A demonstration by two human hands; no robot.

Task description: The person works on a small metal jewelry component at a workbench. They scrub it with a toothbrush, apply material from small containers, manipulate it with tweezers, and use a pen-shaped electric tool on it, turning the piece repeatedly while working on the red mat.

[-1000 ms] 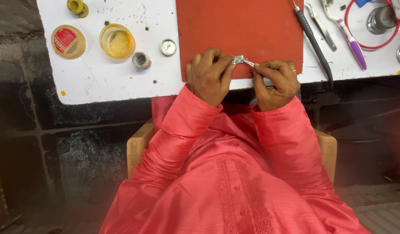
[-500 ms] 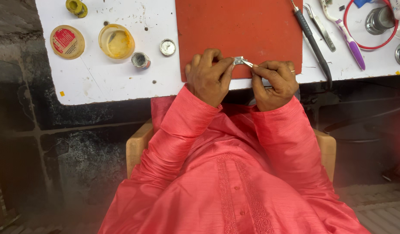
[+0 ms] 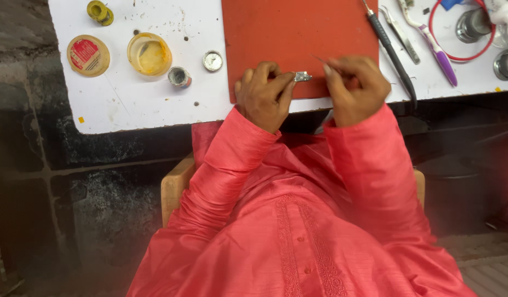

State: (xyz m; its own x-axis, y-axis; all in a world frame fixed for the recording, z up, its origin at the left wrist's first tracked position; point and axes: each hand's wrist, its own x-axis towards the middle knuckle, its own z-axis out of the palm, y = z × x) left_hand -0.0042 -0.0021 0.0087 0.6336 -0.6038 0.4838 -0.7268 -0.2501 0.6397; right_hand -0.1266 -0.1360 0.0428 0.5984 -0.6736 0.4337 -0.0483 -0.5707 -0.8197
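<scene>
The left hand (image 3: 263, 93) pinches a small silvery part (image 3: 302, 76) at its fingertips, over the near edge of the red mat (image 3: 298, 33). The right hand (image 3: 356, 85), fingers bunched, grips a thin pin-like tool (image 3: 319, 58). Leftward on the white table (image 3: 133, 104): a small metal tin (image 3: 179, 76), an open yellow tub (image 3: 149, 53) of amber paste, and a round lid with a red label (image 3: 88, 55).

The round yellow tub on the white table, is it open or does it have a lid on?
Open. The yellow tub shows its hollow inside with no cover on it; a flat round lid lies apart beside it.

Small silvery metal part (image 3: 302, 76) pinched level above red mat (image 3: 298, 33).
</scene>
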